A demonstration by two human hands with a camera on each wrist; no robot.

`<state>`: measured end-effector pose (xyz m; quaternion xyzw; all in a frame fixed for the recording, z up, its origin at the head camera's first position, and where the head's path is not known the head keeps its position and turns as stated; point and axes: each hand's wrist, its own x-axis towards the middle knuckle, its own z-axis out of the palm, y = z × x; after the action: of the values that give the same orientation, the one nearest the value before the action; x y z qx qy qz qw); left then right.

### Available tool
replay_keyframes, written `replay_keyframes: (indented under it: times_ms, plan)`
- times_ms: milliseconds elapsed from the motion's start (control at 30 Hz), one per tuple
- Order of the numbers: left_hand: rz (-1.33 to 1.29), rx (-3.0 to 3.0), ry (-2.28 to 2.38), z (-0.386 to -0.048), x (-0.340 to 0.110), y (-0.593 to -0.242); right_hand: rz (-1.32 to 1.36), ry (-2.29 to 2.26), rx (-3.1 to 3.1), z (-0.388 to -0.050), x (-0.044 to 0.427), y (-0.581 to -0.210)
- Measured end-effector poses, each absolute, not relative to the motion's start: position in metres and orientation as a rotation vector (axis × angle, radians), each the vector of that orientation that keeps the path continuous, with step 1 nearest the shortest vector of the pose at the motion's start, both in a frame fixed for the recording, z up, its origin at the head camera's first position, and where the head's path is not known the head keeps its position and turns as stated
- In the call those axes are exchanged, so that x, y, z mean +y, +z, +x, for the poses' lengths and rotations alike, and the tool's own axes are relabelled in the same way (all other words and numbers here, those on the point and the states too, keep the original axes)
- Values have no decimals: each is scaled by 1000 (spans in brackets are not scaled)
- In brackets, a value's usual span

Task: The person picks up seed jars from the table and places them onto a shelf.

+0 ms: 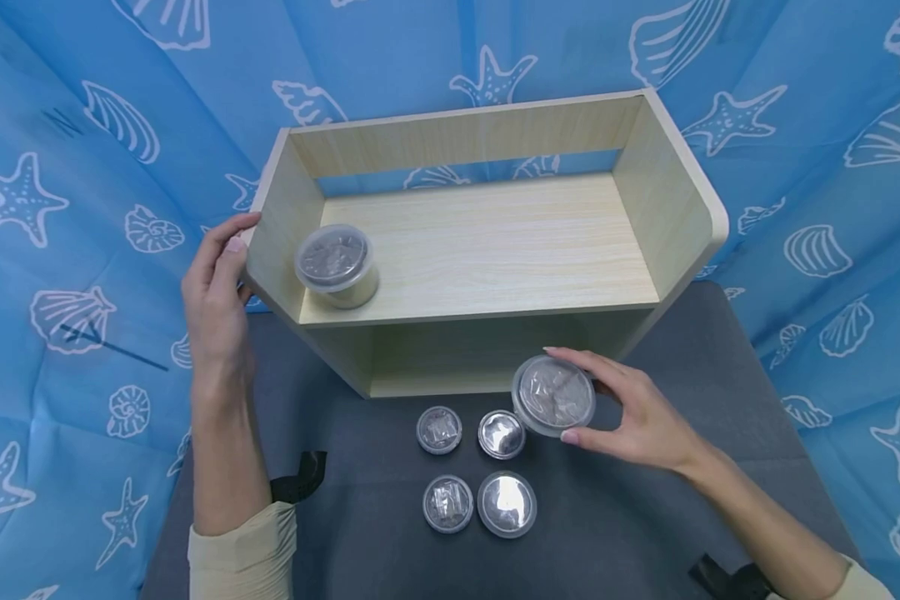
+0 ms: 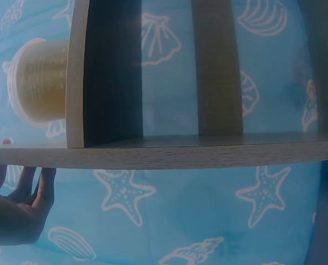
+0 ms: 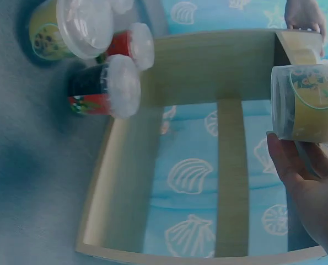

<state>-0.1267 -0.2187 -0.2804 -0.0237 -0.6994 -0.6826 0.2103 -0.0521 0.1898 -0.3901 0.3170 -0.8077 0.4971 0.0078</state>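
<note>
A pale wooden two-level shelf [image 1: 487,242] stands at the back. The left hand [image 1: 221,287] grips the edge of its left side panel; in the left wrist view the fingers of that hand [image 2: 23,204] touch the panel's outer face. On the upper level, at the left, sits a lidded tub [image 1: 336,262]. The right hand [image 1: 633,408] holds another clear-lidded tub [image 1: 555,395] between thumb and fingers, in front of the shelf's lower opening. In the right wrist view this tub [image 3: 312,105] has a yellowish body, and the right hand [image 3: 312,190] is around its lower part.
Several smaller lidded containers stand on the grey cloth [image 1: 375,517] before the shelf, among them a small jar [image 1: 438,430], a shiny-lidded jar [image 1: 502,434], another jar [image 1: 447,503] and a wider one [image 1: 507,504]. A blue shell-patterned curtain [image 1: 82,242] hangs behind and at both sides.
</note>
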Motion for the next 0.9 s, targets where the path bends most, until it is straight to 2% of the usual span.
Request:
replay_keyframes:
  times_ms: [900]
  plan:
    - [-66, -1939, -1912, -127, -219, -281, 1206, 1341, -2447, -82, 165, -326]
